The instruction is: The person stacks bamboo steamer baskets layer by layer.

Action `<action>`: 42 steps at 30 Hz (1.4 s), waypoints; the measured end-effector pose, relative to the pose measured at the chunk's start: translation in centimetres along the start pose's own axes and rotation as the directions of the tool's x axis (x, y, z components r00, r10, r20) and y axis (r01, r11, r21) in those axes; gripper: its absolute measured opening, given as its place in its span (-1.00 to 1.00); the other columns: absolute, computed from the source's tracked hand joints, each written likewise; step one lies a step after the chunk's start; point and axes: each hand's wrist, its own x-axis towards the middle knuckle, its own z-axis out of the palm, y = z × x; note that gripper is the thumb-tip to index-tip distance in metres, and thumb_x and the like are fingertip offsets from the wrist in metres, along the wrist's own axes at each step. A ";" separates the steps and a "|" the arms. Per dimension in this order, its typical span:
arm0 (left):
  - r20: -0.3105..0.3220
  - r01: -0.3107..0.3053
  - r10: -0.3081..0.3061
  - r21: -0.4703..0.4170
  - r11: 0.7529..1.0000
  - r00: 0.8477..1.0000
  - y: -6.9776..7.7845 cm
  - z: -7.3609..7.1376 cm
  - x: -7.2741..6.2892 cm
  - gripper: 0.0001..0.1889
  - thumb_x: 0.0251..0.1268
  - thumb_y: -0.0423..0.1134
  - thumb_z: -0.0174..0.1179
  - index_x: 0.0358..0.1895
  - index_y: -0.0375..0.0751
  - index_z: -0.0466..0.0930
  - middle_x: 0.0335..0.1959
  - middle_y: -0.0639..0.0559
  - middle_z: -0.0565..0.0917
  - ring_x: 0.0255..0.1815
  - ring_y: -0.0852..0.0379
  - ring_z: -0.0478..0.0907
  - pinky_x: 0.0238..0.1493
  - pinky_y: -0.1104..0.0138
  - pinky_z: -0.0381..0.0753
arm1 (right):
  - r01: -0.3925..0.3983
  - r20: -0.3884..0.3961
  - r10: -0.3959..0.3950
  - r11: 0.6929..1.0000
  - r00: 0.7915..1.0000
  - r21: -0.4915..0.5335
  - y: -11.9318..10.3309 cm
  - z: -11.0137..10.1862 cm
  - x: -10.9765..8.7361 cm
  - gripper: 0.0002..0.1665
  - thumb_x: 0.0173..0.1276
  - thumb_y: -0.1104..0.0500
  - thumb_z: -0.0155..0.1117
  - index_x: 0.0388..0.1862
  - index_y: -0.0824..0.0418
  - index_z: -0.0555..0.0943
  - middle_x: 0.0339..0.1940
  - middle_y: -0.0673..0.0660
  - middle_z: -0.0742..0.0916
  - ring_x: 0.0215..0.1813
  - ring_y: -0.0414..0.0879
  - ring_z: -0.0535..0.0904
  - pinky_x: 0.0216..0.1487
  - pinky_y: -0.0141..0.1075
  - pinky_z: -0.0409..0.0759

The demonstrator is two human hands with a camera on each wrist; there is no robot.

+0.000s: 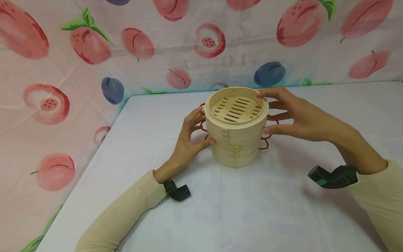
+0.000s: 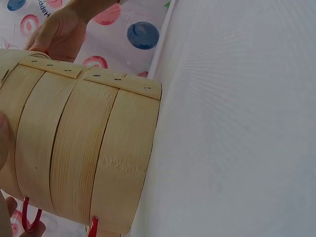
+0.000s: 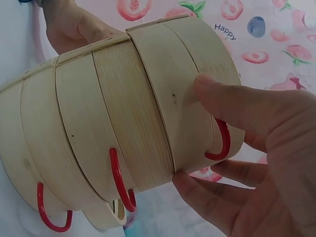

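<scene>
Head view, centre: left hand [image 1: 185, 145] and right hand [image 1: 302, 115], fingers curved, pinched the bamboo steamer [image 1: 245, 135] from opposite sides, apparently for balance.

The left forearm [image 1: 126, 210], in a beige sleeve [image 1: 141, 196], slants up from the head view's lower left; the left grip [image 1: 187, 143] curves in a hold, thumb [image 1: 206, 144] reaching right. The right forearm [image 1: 377, 196] rises from the lower right, its wrist [image 1: 354, 148] bent leftward; the right grip [image 1: 299, 115] holds too, index finger [image 1: 274, 92] uppermost, thumb lowest.
</scene>
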 end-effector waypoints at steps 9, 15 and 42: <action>-0.001 0.016 -0.016 -0.002 1.000 1.000 1.2 0.1 0.2 -0.07 0.15 0.13 0.25 0.38 -0.41 0.02 0.33 -0.28 0.23 0.22 -0.26 0.36 0.09 0.02 0.40 | -0.027 -0.003 0.027 1.000 1.000 -0.003 0.3 -0.3 -0.2 0.00 0.17 0.35 0.41 0.49 0.03 0.11 0.41 0.07 0.32 0.27 0.12 0.44 0.01 -0.32 0.58; -0.002 0.034 -0.034 -0.014 0.999 0.999 1.4 0.0 0.3 0.00 0.11 0.16 0.27 0.38 -0.49 -0.02 0.35 -0.31 0.19 0.23 -0.28 0.36 0.11 0.03 0.41 | -0.040 0.003 0.040 0.999 0.999 -0.002 0.3 -0.4 -0.2 0.01 0.19 0.34 0.40 0.51 0.01 0.09 0.43 0.10 0.30 0.29 0.12 0.43 0.00 -0.46 0.53; -0.058 0.021 -0.020 0.001 1.000 0.998 0.4 0.0 0.0 -0.12 0.13 0.10 0.31 0.36 -0.35 0.10 0.34 -0.15 0.28 0.21 -0.25 0.36 0.15 -0.10 0.33 | -0.029 0.018 0.027 0.997 0.999 0.077 1.1 -0.5 -0.2 -0.08 0.27 0.42 0.28 0.52 0.03 0.13 0.48 0.06 0.26 0.30 0.22 0.38 0.07 -0.50 0.47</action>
